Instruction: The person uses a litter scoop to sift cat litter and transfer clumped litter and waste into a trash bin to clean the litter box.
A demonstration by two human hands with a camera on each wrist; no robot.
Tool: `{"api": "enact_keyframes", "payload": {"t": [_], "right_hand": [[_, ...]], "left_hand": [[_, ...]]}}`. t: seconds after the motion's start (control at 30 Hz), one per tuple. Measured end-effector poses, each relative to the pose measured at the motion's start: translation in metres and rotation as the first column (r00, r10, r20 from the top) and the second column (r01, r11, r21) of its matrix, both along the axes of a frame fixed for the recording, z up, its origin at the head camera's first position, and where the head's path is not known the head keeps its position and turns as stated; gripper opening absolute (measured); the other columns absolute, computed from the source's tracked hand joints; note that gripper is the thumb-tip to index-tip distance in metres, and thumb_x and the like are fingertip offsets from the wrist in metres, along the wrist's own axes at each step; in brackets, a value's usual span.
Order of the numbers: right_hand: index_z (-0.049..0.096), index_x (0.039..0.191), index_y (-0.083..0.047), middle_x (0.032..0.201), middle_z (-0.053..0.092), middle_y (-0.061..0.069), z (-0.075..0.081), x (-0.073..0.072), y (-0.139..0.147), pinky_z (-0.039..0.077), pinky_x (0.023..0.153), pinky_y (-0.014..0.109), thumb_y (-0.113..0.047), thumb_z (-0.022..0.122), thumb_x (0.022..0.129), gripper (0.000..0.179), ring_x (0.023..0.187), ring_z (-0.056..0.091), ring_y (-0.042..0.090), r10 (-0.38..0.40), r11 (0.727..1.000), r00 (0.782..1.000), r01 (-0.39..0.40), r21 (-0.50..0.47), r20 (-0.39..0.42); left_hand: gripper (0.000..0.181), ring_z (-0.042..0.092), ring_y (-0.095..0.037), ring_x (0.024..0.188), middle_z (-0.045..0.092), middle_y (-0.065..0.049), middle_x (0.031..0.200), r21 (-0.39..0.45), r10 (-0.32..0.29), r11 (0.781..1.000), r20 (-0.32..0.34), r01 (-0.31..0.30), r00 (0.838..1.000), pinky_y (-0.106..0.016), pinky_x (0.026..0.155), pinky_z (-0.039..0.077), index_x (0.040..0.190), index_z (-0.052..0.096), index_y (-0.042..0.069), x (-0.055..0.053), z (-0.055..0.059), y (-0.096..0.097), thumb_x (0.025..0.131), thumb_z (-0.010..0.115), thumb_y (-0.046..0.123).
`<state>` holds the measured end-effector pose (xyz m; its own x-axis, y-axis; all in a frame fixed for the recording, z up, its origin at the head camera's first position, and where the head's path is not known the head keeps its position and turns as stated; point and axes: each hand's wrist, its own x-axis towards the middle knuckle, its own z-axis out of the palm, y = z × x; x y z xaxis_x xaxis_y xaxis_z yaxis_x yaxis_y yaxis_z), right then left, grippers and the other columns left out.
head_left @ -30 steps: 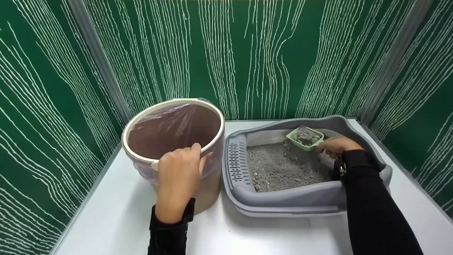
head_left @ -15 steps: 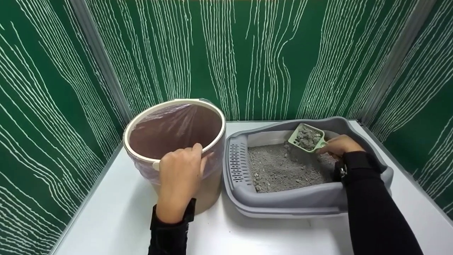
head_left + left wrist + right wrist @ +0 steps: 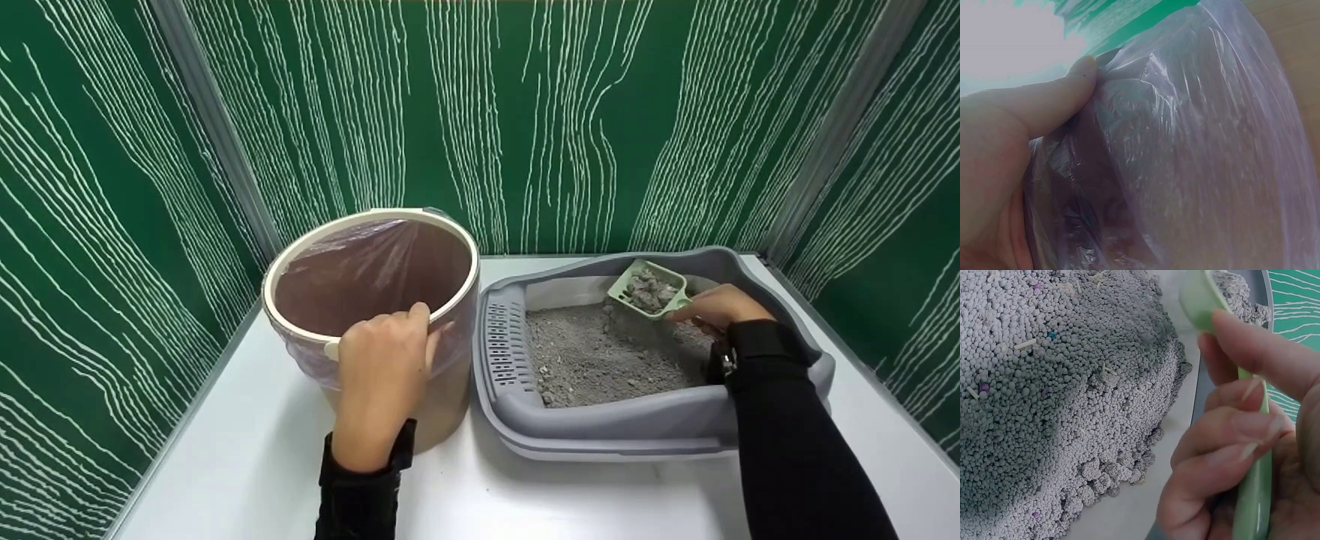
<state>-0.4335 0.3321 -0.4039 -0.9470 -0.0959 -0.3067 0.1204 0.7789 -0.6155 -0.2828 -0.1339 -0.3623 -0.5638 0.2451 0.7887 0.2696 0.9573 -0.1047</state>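
My right hand (image 3: 724, 306) grips the green handle of a litter scoop (image 3: 1253, 495), its fingers curled round it in the right wrist view. Grey clumps (image 3: 651, 289) fill the scoop's head, held above the back of the litter box (image 3: 622, 424). Grey litter (image 3: 600, 360) covers the box floor, with larger clumps along one edge in the right wrist view. On the left, my left hand (image 3: 382, 367) holds the near rim of a trash can (image 3: 439, 405), thumb outside and fingers over the edge. A thin translucent trash bag (image 3: 1213, 140) lines the can and folds over its rim.
Trash can and litter box stand side by side, close together, on a white table (image 3: 450, 502). Green panels (image 3: 517, 112) with white wavy lines and grey corner posts enclose the back and both sides.
The scoop has tipped and shifted slightly, and its clumps have settled lower and shrunk in amount. My left hand keeps its place on the can's rim.
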Motion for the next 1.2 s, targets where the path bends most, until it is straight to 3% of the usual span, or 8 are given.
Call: {"api": "enact_keyframes", "payload": {"t": [0.1, 0.23, 0.33, 0.4, 0.47, 0.67, 0.97, 1.2], "right_hand": [[0.062, 0.072, -0.021, 0.062, 0.05, -0.007, 0.001, -0.001, -0.002, 0.039, 0.062, 0.032, -0.043, 0.075, 0.097, 0.036, 0.056, 0.044, 0.01, -0.004, 0.999, 0.999, 0.006, -0.04, 0.04], [0.068, 0.093, -0.019, 0.066, 0.045, -0.008, 0.001, -0.001, -0.004, 0.035, 0.057, 0.028, -0.045, 0.067, 0.103, 0.028, 0.056, 0.038, 0.008, 0.019, 0.987, 0.993, 0.0, -0.158, 0.118], [0.068, 0.098, -0.02, 0.065, 0.039, -0.01, 0.0, -0.002, -0.004, 0.031, 0.052, 0.024, -0.043, 0.061, 0.108, 0.026, 0.053, 0.033, 0.005, 0.037, 0.964, 0.983, 0.012, -0.264, 0.177], [0.067, 0.093, -0.021, 0.063, 0.036, -0.011, 0.0, -0.003, -0.004, 0.029, 0.049, 0.022, -0.041, 0.058, 0.109, 0.027, 0.051, 0.03, 0.003, 0.044, 0.953, 0.978, 0.02, -0.301, 0.203], [0.064, 0.085, -0.022, 0.062, 0.035, -0.012, -0.001, -0.005, -0.004, 0.028, 0.05, 0.021, -0.04, 0.056, 0.11, 0.031, 0.051, 0.029, 0.002, 0.063, 0.956, 0.975, 0.003, -0.292, 0.215], [0.06, 0.086, -0.021, 0.063, 0.038, -0.01, -0.003, -0.009, -0.001, 0.031, 0.053, 0.024, -0.033, 0.057, 0.11, 0.027, 0.052, 0.031, 0.005, 0.093, 0.976, 0.98, -0.056, -0.21, 0.174], [0.062, 0.086, -0.02, 0.068, 0.051, -0.007, -0.002, -0.002, -0.004, 0.039, 0.056, 0.026, -0.035, 0.073, 0.101, 0.024, 0.057, 0.043, 0.008, 0.016, 0.993, 0.999, -0.01, -0.121, 0.05], [0.063, 0.083, -0.019, 0.064, 0.049, -0.007, -0.003, 0.001, -0.005, 0.037, 0.056, 0.028, -0.029, 0.075, 0.099, 0.022, 0.055, 0.041, 0.008, 0.032, 0.993, 0.998, -0.026, -0.116, 0.05]], "left_hand": [[0.041, 0.06, -0.032, 0.048, 0.058, -0.006, 0.057, -0.001, 0.003, 1.0, 0.005, -0.003, 1.0, -0.041, 0.043, 0.041, 0.074, 0.055, 0.009, 0.0, 0.0, 0.0, 0.085, 0.088, 0.029], [0.041, 0.059, -0.031, 0.047, 0.057, -0.005, 0.056, -0.003, 0.007, 1.0, 0.008, -0.007, 1.0, -0.041, 0.043, 0.041, 0.074, 0.054, 0.009, 0.001, 0.001, 0.0, 0.084, 0.089, 0.029], [0.042, 0.059, -0.031, 0.047, 0.057, -0.005, 0.056, -0.004, 0.01, 1.0, 0.003, -0.01, 1.0, -0.041, 0.043, 0.04, 0.073, 0.054, 0.009, 0.001, 0.0, 0.0, 0.084, 0.089, 0.03], [0.042, 0.059, -0.031, 0.047, 0.057, -0.005, 0.056, -0.006, 0.012, 1.0, 0.002, -0.012, 1.0, -0.041, 0.043, 0.04, 0.073, 0.054, 0.01, 0.001, 0.0, 0.0, 0.084, 0.089, 0.03], [0.042, 0.059, -0.031, 0.047, 0.057, -0.005, 0.056, -0.007, 0.013, 1.0, 0.003, -0.013, 1.0, -0.041, 0.043, 0.04, 0.074, 0.054, 0.01, 0.0, 0.0, 0.0, 0.084, 0.089, 0.03], [0.042, 0.059, -0.031, 0.048, 0.057, -0.005, 0.057, -0.001, 0.008, 1.0, 0.007, -0.008, 1.0, -0.041, 0.044, 0.04, 0.074, 0.054, 0.009, 0.001, 0.0, 0.001, 0.085, 0.089, 0.03], [0.043, 0.059, -0.032, 0.047, 0.056, -0.006, 0.056, -0.001, 0.006, 1.0, 0.01, -0.006, 1.0, -0.041, 0.044, 0.04, 0.074, 0.054, 0.009, 0.002, 0.001, 0.0, 0.088, 0.087, 0.032], [0.042, 0.058, -0.032, 0.047, 0.056, -0.006, 0.057, 0.0, 0.003, 1.0, 0.011, -0.003, 1.0, -0.041, 0.044, 0.04, 0.074, 0.055, 0.008, 0.001, 0.001, 0.0, 0.088, 0.087, 0.031]]}}
